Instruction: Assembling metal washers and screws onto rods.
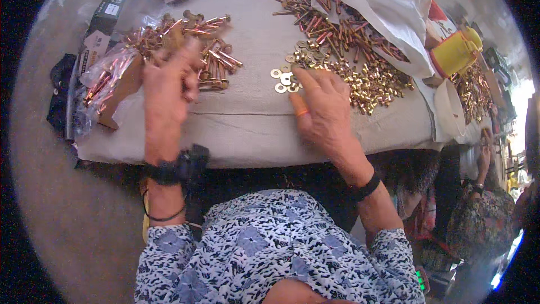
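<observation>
My left hand [169,81] is over the left pile of expansion bolts [216,62], smeared by motion; whether it holds anything cannot be made out. My right hand [326,107] rests on the table beside a small group of flat brass-coloured washers [280,88]. Its fingers are apart, with the index fingertip at the washers and an orange band round the thumb. Just right of that hand lies a heap of small gold-coloured nuts [374,87]. Behind the nuts spreads a larger pile of long coppery bolts [332,28].
A clear plastic bag of bolts [107,81] and dark boxes [104,17] are at the left edge. White sheeting [382,0] covers part of the far pile. A yellow container [457,52] stands at the right, near more bolts. Another person [484,214] sits at far right.
</observation>
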A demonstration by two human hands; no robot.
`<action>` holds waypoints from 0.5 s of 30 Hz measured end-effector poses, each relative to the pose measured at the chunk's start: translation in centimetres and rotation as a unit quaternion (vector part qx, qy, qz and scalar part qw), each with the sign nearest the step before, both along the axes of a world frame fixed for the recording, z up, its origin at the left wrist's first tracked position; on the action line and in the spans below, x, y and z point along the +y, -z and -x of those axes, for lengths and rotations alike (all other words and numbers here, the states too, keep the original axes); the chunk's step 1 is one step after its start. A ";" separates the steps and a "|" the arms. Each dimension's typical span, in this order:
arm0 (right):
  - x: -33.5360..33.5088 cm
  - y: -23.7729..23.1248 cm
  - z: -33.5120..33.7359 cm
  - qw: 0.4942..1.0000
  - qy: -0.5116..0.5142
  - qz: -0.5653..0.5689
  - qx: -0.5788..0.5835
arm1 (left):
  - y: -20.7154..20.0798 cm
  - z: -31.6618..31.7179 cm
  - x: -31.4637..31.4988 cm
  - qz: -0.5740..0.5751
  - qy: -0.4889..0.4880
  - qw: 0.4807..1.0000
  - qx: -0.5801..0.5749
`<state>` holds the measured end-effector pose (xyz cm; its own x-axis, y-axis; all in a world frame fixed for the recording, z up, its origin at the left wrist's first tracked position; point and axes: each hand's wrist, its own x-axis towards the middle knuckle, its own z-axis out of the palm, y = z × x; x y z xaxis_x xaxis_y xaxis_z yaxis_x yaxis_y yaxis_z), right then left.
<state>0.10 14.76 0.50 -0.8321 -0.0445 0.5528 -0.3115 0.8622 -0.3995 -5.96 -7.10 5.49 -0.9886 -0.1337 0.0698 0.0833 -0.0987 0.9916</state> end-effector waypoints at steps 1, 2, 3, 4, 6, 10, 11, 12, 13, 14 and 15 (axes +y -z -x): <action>-0.6 -0.4 0.7 0.994 0.008 -0.095 0.051 | -0.3 1.4 -1.3 -0.029 -0.023 0.999 0.013; -1.1 -0.2 1.4 0.993 0.006 -0.113 0.047 | -0.5 2.1 -2.4 -0.057 -0.047 0.997 0.026; -1.3 0.5 2.1 0.990 0.008 -0.131 0.041 | -0.4 2.5 -3.1 -0.073 -0.037 0.997 0.009; -1.4 1.0 2.5 0.988 0.009 -0.150 0.036 | -0.3 2.7 -3.7 -0.089 -0.027 0.996 -0.007; -1.3 1.5 3.0 0.987 0.001 -0.161 0.030 | 0.1 2.2 -3.9 -0.093 -0.013 0.995 -0.038; -1.0 2.1 3.1 0.989 -0.035 -0.145 0.006 | 0.8 -1.5 -0.5 0.018 0.052 0.996 -0.072; -0.8 2.2 3.2 0.989 -0.041 -0.141 0.007 | 1.4 -2.1 0.2 0.025 0.082 0.992 -0.092; -0.6 2.3 3.2 0.990 -0.047 -0.135 0.008 | 2.2 -2.5 0.9 0.034 0.112 0.987 -0.110; -0.4 2.4 3.1 0.990 -0.051 -0.129 0.009 | 2.7 -2.9 1.7 0.044 0.145 0.980 -0.128; 0.0 2.6 3.1 0.989 -0.058 -0.133 0.020 | 2.9 -3.4 2.4 0.063 0.180 0.969 -0.155; 0.0 2.8 3.2 0.988 -0.070 -0.135 0.033 | 2.9 -4.1 2.8 0.082 0.209 0.958 -0.180</action>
<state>-3.12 14.81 -2.26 -0.7697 -0.3101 0.5580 -0.4533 0.8810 -0.1356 -1.86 -4.27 2.56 -0.9174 0.2630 -0.2987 -0.2789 0.1107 0.9539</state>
